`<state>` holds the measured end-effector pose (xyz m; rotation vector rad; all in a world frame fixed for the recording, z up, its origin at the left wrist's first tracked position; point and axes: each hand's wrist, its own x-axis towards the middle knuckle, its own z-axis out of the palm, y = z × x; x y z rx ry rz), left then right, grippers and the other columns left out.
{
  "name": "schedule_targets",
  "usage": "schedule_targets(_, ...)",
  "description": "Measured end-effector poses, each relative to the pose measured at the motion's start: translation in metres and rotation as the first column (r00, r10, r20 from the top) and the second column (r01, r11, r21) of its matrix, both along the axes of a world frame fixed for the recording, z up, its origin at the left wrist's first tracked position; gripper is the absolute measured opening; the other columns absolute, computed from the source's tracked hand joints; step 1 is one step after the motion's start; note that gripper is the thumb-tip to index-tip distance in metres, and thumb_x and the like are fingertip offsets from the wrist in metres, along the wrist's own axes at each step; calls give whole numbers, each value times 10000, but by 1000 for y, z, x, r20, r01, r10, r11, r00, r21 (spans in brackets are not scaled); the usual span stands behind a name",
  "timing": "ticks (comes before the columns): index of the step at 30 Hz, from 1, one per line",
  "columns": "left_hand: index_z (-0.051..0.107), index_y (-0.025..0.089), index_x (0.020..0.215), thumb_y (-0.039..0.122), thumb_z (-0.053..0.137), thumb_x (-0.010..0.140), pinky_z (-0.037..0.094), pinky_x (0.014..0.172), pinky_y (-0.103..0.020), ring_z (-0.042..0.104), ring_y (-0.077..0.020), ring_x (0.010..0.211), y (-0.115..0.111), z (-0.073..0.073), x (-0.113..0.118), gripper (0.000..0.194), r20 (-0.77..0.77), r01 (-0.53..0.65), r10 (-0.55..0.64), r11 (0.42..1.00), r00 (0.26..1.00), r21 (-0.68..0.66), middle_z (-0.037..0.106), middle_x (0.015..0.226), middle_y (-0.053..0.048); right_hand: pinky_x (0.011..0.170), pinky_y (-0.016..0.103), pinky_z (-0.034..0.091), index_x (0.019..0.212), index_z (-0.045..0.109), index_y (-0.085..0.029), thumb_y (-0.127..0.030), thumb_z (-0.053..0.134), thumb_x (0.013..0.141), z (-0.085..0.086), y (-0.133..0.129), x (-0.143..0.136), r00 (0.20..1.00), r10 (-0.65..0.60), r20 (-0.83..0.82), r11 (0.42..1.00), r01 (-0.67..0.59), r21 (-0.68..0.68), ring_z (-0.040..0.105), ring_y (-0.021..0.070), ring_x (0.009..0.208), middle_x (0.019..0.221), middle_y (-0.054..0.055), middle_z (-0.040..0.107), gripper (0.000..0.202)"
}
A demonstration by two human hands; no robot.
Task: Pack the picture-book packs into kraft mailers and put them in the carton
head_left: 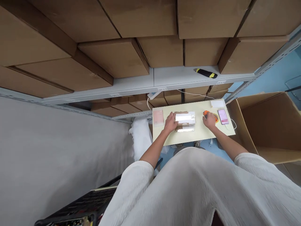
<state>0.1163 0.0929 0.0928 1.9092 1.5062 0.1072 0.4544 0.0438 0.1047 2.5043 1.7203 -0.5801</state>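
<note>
A small box with shiny, reflective wrapping or tape (pixel 185 118) lies on the pale yellow table (pixel 199 133). My left hand (pixel 171 122) rests against the box's left end, fingers on its top and side. To the right, my right hand (pixel 209 120) is wrapped round an orange tape dispenser (pixel 206 113) with a yellow roll, low over the table. A phone (pixel 223 116) with a pink and purple screen lies right of that hand. Part of the dispenser is hidden under my fingers.
Cardboard boxes (pixel 162 51) fill the shelf (pixel 138 86) above the table, where a yellow-black cutter (pixel 206 73) lies. A large open carton (pixel 270 122) stands right. White wrapping material (pixel 141 135) is left, and a black crate (pixel 77 207) stands lower left.
</note>
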Motion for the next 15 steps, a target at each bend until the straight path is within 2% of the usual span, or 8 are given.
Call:
schedule_targets(2, 247, 246, 1797, 528, 605, 1042, 305, 1379, -566, 220, -419, 1740, 7, -1, 12, 882, -7, -76, 76, 997, 997, 3, 114, 1921, -122, 1117, 458, 493, 1632, 413, -186, -551, 401, 1109, 7, 12, -31, 993, 27, -111, 999, -23, 36, 547, 383, 1410, 1564, 235, 538, 638)
schedule_targets(5, 180, 240, 1807, 665, 683, 973, 351, 1342, -598, 242, -476, 1714, 19, -5, 34, 1062, -25, -158, 157, 987, 987, -18, 63, 1918, -161, 1121, 469, 518, 1694, 353, -263, -736, 546, 1036, 10, 33, -76, 981, 32, -194, 999, -34, -10, 497, 402, 1486, 1650, 206, 468, 833)
schedule_targets(7, 195, 231, 1800, 706, 697, 955, 373, 1323, -600, 282, -488, 1690, 26, -10, 42, 1092, -43, -195, 194, 980, 980, -32, 137, 1897, -193, 1132, 506, 522, 1704, 353, -298, -779, 617, 994, 8, 43, -95, 982, -7, -188, 998, -4, -62, 474, 420, 1515, 1675, 195, 437, 896)
schedule_targets(11, 326, 225, 1752, 670, 580, 1053, 450, 1260, -537, 443, -434, 1608, 32, -21, 33, 866, -60, -275, 270, 956, 961, -98, 428, 1758, -223, 1053, 454, 571, 1685, 409, -290, -709, 568, 1057, 2, 46, -98, 976, -77, -202, 989, 49, -138, 569, 389, 1445, 1619, 202, 500, 771)
schedule_targets(15, 380, 232, 1733, 572, 427, 1149, 499, 1198, -439, 569, -339, 1523, 31, -25, 16, 678, 15, -281, 288, 944, 958, -171, 583, 1665, -180, 1013, 402, 587, 1704, 401, -223, -520, 364, 1159, 3, 42, -85, 975, -25, -222, 992, -4, -130, 665, 345, 1336, 1604, 219, 557, 622)
